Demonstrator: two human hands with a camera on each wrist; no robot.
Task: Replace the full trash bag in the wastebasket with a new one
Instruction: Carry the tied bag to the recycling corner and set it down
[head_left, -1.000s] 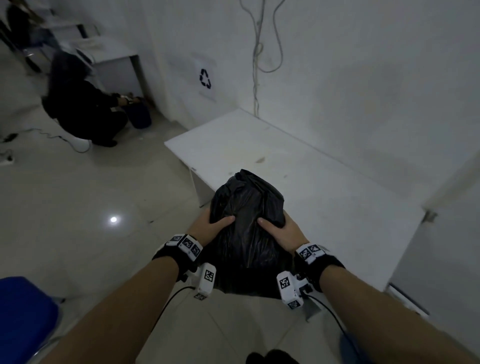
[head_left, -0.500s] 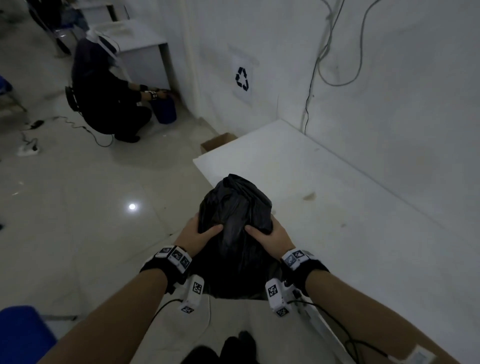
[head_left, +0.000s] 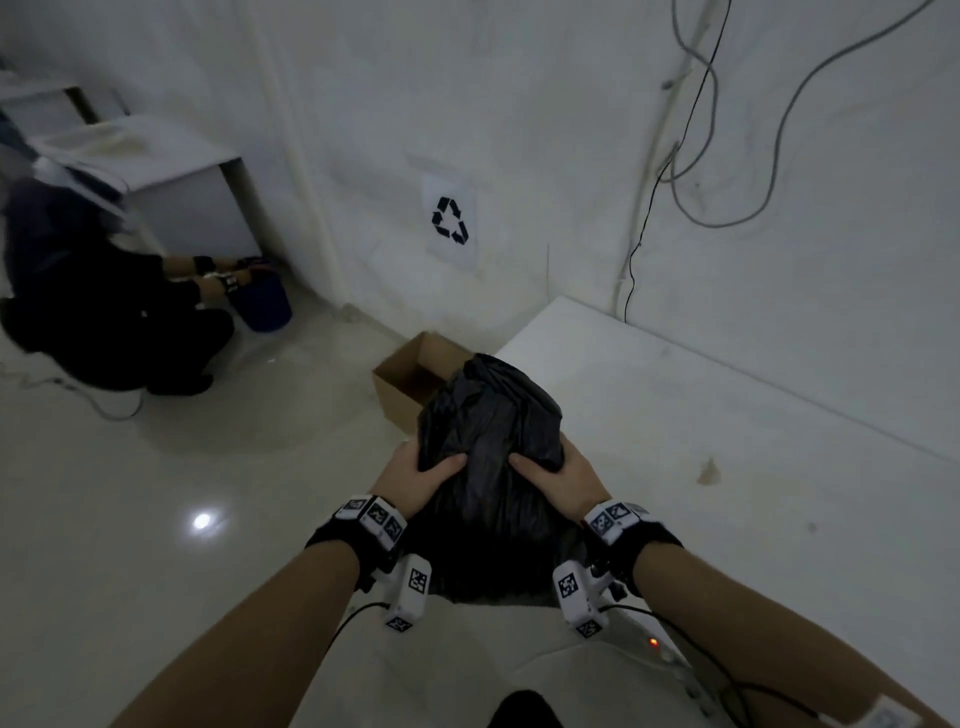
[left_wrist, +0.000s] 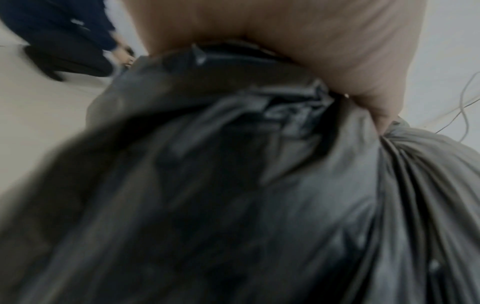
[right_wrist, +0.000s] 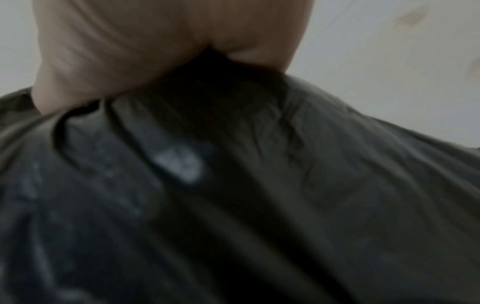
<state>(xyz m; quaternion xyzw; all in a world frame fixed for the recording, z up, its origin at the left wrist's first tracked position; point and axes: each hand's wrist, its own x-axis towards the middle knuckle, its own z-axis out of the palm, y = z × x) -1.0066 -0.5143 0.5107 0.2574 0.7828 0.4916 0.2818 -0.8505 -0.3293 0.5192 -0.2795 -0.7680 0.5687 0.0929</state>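
A full black trash bag (head_left: 491, 457) is held up in front of me between both hands, above the floor beside a white table. My left hand (head_left: 415, 475) grips its left side with the thumb pressed into the plastic. My right hand (head_left: 561, 475) grips the right side the same way. Both wrist views are filled by the crumpled bag (left_wrist: 233, 195) (right_wrist: 233, 195), with the left hand (left_wrist: 298, 51) and the right hand (right_wrist: 155, 51) pressing on it from above. The fingers are hidden behind the bag. No wastebasket of mine is in view.
An open cardboard box (head_left: 415, 374) stands on the floor just beyond the bag, below a recycling sign (head_left: 450, 220) on the wall. The white table (head_left: 753, 441) lies to the right. At far left a crouching person (head_left: 104, 312) handles a blue bucket (head_left: 265, 306). Cables (head_left: 727, 156) hang on the wall.
I have carried the bag leftward along the table's edge; the cardboard box and the recycling sign have come nearer and more central. Both hands keep the same hold.
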